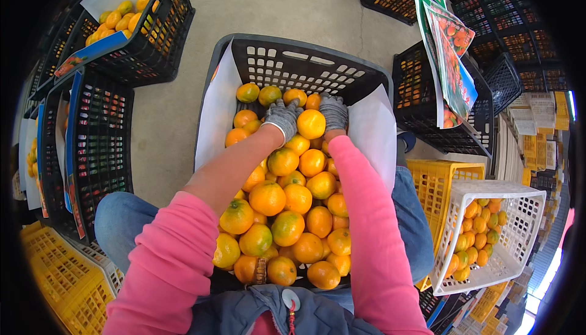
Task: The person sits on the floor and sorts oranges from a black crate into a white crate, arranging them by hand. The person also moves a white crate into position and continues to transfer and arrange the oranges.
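Observation:
A black plastic crate (311, 53) stands between my knees, lined at its sides with white paper sheets (373, 129) and heaped with orange and greenish citrus fruit (284, 197). My left hand (283, 119), in a grey knitted glove, lies on fruit towards the crate's far side; its fingers are spread over them. Beside it my right hand (334, 113), also gloved, reaches down among the fruit near the far right corner, its fingertips partly hidden. A single orange fruit (311, 124) sits higher, between the two hands. Whether either hand grips a fruit cannot be told.
Black crates of fruit (160, 37) stand at the left. Printed paper sheets (451, 55) lie over a black crate (412, 92) at the right. A white crate of fruit (494, 188) tilts beside a yellow crate (425, 179). More yellow crates (68, 280) are at lower left.

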Demonstrator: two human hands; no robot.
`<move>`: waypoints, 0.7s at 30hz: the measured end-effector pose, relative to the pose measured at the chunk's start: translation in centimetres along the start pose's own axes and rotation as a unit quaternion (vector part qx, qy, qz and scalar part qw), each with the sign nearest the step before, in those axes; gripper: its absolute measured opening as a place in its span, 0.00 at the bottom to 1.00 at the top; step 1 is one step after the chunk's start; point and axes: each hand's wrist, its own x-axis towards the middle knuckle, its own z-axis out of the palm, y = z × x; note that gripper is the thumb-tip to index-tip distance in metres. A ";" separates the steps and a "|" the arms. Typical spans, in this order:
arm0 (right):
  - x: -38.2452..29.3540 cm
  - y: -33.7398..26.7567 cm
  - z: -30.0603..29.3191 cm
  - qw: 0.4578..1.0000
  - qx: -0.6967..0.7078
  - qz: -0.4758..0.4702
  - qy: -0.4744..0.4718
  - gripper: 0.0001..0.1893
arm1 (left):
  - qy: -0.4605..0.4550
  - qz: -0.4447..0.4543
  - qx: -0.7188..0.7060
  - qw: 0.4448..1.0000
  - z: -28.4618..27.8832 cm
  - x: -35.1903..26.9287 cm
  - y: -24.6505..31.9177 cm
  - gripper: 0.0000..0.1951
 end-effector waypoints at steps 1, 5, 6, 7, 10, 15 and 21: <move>0.0 0.0 -0.1 1.000 0.024 -0.001 -0.005 0.15 | 0.000 0.003 0.005 1.000 -0.1 0.0 0.0 0.24; -0.4 0.1 -1.4 0.991 0.103 0.016 -0.086 0.18 | -0.005 0.005 0.018 1.000 -0.1 0.2 0.1 0.24; -0.6 0.0 -1.7 0.991 0.098 0.018 -0.093 0.19 | -0.008 0.003 0.020 1.000 0.0 0.2 0.1 0.24; -0.7 0.0 -2.1 0.991 0.092 0.020 -0.099 0.19 | 0.000 0.004 0.013 1.000 0.1 0.3 0.1 0.24; -0.7 -0.1 -2.7 0.990 0.101 -0.005 -0.099 0.20 | 0.010 0.010 0.042 0.999 0.6 0.6 0.2 0.24; 1.1 0.0 -1.6 0.974 0.159 -0.027 -0.157 0.20 | 0.091 0.183 0.105 0.973 0.6 0.9 -0.4 0.26; 3.0 2.1 -0.2 0.949 0.248 -0.070 -0.182 0.25 | -0.063 0.059 -0.010 0.996 -0.8 1.2 0.2 0.36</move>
